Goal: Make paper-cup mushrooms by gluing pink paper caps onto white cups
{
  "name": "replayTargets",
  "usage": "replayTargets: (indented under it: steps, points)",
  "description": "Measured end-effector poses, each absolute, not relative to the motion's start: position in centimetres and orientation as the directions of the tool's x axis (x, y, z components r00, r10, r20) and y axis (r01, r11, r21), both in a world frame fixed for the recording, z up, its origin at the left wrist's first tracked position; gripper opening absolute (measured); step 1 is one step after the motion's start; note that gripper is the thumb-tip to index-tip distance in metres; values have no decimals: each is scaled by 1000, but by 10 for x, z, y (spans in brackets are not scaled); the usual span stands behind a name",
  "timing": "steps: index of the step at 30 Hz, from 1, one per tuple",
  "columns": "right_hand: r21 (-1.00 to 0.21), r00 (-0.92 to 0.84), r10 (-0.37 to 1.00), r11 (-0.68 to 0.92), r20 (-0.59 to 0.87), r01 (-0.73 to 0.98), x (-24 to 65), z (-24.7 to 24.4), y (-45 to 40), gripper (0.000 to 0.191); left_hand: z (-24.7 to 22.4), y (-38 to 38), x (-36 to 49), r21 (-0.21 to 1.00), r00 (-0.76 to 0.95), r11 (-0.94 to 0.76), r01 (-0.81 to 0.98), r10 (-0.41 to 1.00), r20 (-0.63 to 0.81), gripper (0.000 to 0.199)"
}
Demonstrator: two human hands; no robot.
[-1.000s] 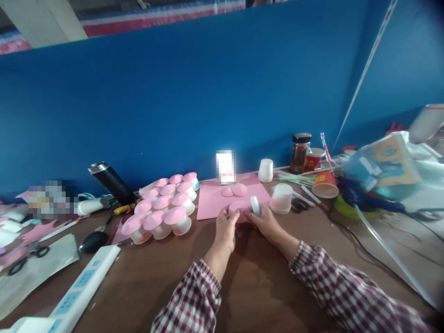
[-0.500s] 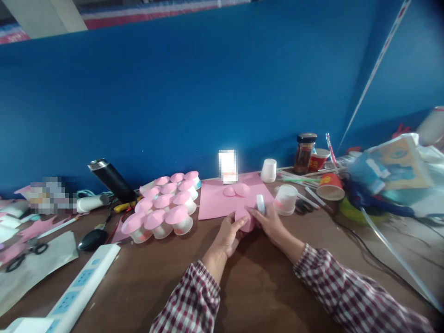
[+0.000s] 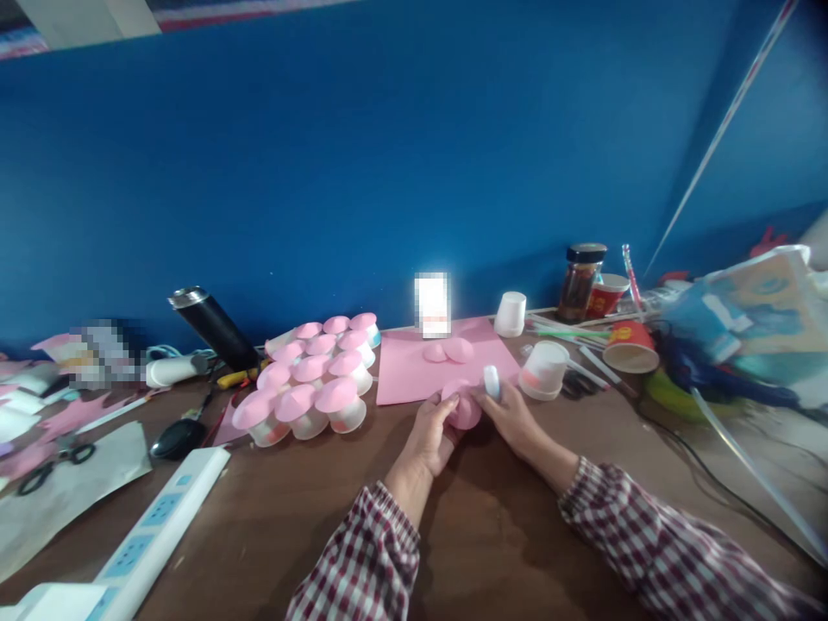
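My L hand has thumb & fingers pinched on a pink disc, just in front of the pink sheet. My R hand has its fingers curled round a white tube, fingertips at the disc's R edge; blur hides exact contact. 2 overlapping discs lie on the sheet, pink-topped cups to its L, 2 white cups nr its R side.

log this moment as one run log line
left hand: holds pink paper disc | right hand: at disc, holds white tube | pink sheet: beyond hands
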State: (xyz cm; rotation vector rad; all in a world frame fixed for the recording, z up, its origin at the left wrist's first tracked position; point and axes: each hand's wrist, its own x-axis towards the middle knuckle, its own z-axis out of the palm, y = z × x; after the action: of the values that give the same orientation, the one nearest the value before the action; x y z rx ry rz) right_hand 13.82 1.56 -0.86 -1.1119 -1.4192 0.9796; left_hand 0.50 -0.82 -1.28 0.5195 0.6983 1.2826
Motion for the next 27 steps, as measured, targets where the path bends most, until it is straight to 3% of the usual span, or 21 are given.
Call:
replayTargets:
  steps: [8,17,27]
  points:
    - [-963,-41,974,227,223,148,138,-6,15,41,-9,-8,5,651,107,224,-726,971,-214,28]
    - [-877,-102,922,387,374,283,138,-9,10,29,-13,-1,-1,841,-71,82,-534,987,-141,33]
    - [-881,-111,924,382,366,280,139,-16,13,23,-12,-4,1,809,-78,71,-584,987,-143,33]
